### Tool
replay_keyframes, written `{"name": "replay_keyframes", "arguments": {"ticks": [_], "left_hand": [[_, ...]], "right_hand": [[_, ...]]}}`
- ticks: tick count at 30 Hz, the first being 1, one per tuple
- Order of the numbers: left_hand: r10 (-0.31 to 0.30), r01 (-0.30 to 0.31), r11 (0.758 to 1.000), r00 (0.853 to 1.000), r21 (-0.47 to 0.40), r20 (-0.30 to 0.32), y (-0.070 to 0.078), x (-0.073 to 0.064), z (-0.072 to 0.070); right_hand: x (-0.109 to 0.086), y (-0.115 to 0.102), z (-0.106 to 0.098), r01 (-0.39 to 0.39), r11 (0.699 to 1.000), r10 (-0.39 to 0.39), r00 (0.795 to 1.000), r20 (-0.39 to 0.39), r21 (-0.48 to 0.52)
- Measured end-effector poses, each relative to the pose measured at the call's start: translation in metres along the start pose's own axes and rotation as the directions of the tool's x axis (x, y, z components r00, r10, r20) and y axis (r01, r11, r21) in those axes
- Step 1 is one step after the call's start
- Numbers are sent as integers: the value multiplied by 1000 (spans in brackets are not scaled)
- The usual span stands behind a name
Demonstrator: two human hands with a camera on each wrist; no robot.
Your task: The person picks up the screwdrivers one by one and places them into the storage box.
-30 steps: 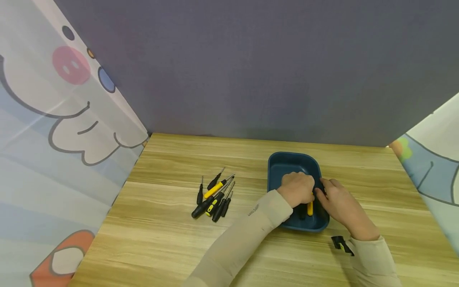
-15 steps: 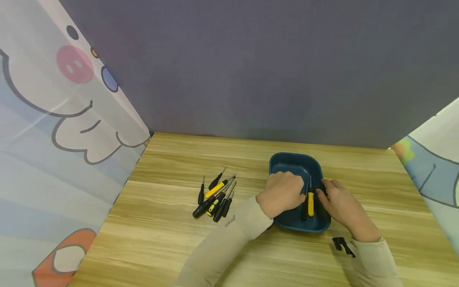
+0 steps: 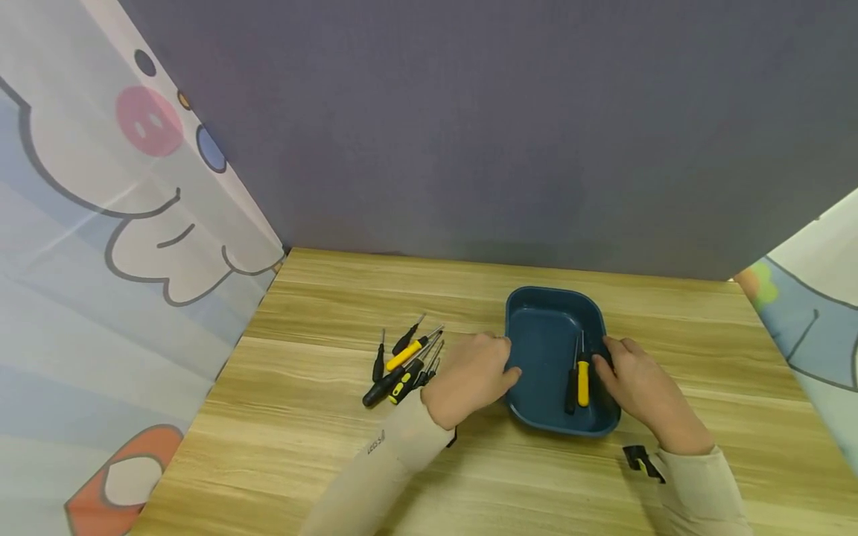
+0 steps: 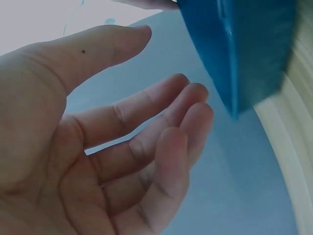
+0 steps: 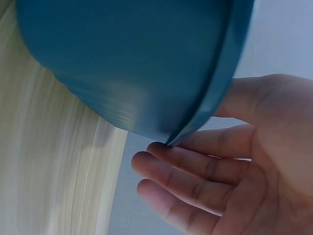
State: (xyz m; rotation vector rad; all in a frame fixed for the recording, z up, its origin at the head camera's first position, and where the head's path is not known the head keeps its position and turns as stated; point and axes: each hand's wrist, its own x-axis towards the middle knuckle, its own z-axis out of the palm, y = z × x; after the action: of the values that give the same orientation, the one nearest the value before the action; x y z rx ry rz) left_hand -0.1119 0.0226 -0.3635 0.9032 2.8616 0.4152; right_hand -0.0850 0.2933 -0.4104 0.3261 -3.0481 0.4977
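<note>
A dark blue rectangular tray [image 3: 539,327] lies on the wooden table. Two screwdrivers rest side by side in its right part, one with a yellow handle [image 3: 583,383] and one with a black handle [image 3: 570,391]. My left hand [image 3: 469,376] is just outside the tray's left rim. In the left wrist view, that hand [image 4: 117,127] is empty, its thumb apart from its loosely bent fingers. With my right hand [image 3: 640,383] I grip the tray's right wall; the right wrist view shows the thumb passing behind the rim [image 5: 222,83] and the fingers outside.
Left of the tray lie several more screwdrivers, among them a yellow-handled one [image 3: 404,356] and a large black-handled one [image 3: 383,385]. My left hand partly covers this group. A grey panel [image 3: 496,149] rises behind the table [image 3: 322,461], and printed cloth [image 3: 134,246] hangs at the left.
My left hand has come out of the tray and moved left past its rim, leaving the yellow-handled and black-handled screwdrivers uncovered. My right hand has stayed at the tray's right wall.
</note>
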Motion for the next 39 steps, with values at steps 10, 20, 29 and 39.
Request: {"name": "replay_keyframes", "arguments": {"ticks": [10,20,29,39], "left_hand": [[-118,121,992,985,18,-128,-40,-35,2],[-214,231,969,961,84,-174,-86,-57,-6],[-329,344,933,934,104,-141,-124,-74,0],[-397,401,915,915,50,-76,-147,-74,10]], "right_hand": [[0,2,1,-11,1000,11,1000,10,-1],[0,2,1,-17,1000,18,1000,16,-8],[0,1,1,-8,1000,8,1000,10,-15],[0,1,1,0,1000,0,1000,4,-18]]}}
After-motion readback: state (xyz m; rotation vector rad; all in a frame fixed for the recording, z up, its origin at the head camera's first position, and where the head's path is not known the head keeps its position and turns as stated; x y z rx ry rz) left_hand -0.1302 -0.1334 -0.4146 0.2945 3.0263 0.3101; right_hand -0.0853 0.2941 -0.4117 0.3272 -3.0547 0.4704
